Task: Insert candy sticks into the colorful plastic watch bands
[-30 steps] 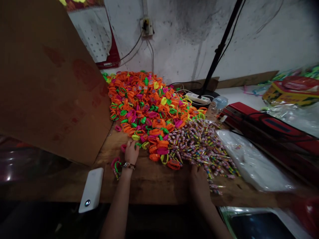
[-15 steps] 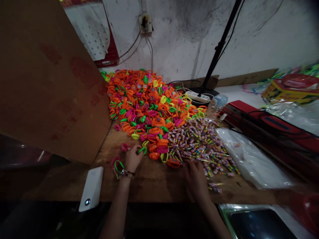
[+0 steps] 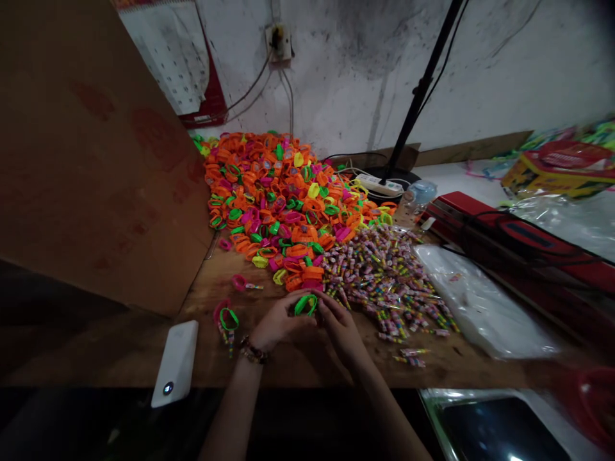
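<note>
Packing workshop: toy-ring heap (image 3: 283, 198), candy pile (image 3: 384, 275)

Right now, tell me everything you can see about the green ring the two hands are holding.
The green ring is a small loop of bright neon green, plastic by the look of it, with an open centre. It is held just above the wooden table, at the near edge of the big pile of coloured rings. The left hand pinches its left side and the right hand its right side. It sits tilted towards the camera; finer detail is too small to tell.

Both hands (image 3: 310, 320) meet — fingertips pinched together.
</note>
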`<action>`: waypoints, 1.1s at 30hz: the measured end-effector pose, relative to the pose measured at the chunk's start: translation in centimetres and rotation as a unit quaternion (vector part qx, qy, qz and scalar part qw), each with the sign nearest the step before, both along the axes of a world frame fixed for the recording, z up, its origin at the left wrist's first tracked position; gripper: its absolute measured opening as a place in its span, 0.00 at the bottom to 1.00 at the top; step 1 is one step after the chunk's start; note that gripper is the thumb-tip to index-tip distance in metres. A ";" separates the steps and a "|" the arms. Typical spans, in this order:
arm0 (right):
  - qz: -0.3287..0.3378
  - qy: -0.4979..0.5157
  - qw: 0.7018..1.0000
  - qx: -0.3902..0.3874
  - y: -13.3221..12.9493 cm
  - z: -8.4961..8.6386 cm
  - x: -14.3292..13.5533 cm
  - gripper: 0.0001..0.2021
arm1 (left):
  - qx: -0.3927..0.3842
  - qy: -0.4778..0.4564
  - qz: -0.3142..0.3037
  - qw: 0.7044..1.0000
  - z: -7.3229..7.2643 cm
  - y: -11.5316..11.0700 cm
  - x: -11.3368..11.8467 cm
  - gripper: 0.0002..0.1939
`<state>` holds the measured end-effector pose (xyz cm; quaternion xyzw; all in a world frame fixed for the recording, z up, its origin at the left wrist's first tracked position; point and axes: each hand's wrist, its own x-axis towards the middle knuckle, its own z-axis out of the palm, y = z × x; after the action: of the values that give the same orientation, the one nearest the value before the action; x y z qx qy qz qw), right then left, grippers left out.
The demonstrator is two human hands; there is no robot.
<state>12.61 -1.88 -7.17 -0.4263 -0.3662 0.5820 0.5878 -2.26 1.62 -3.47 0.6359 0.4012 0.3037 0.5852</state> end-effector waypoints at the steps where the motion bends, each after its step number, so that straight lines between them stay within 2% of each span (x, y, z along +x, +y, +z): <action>1: -0.011 0.007 1.000 -0.005 -0.1 0.1 0.1 0.20 | 0.015 0.014 0.005 1.000 -0.2 0.1 0.1 0.31; 5: -0.047 0.039 0.997 -0.047 -0.2 0.1 0.4 0.18 | 0.067 0.064 0.045 0.995 -1.7 0.1 1.0 0.29; 9: -0.014 0.086 0.989 -0.118 0.3 -0.9 0.6 0.20 | 0.056 0.026 0.086 0.994 -2.4 -0.5 1.7 0.35; 12: 0.013 0.087 0.987 -0.137 0.4 -1.1 1.0 0.20 | 0.142 0.075 0.110 0.981 -2.1 -0.7 2.0 0.22; 15: 0.000 0.001 0.996 -0.086 -0.2 -0.3 1.9 0.19 | 0.235 0.162 0.121 0.951 -1.6 -0.5 1.9 0.16; 19: -0.007 -0.135 0.990 0.036 -0.7 1.2 3.3 0.20 | 0.262 0.218 0.102 0.935 -1.2 -0.2 1.6 0.15; 22: 0.013 -0.151 0.987 0.058 -0.5 1.6 3.5 0.17 | 0.282 0.224 0.079 0.930 -1.3 -0.1 1.5 0.14; 26: 0.026 -0.162 0.983 0.081 0.1 1.3 3.1 0.13 | 0.292 0.255 0.053 0.920 -1.5 -0.1 1.7 0.19; 33: -0.024 -0.142 0.987 0.074 -0.4 0.6 2.2 0.13 | 0.323 0.322 0.040 0.889 -0.6 -0.4 1.9 0.21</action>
<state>14.83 -2.24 -6.61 -0.4690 -0.4775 0.4723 0.5735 -0.35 1.25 -4.03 0.8360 0.4728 0.2178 0.1736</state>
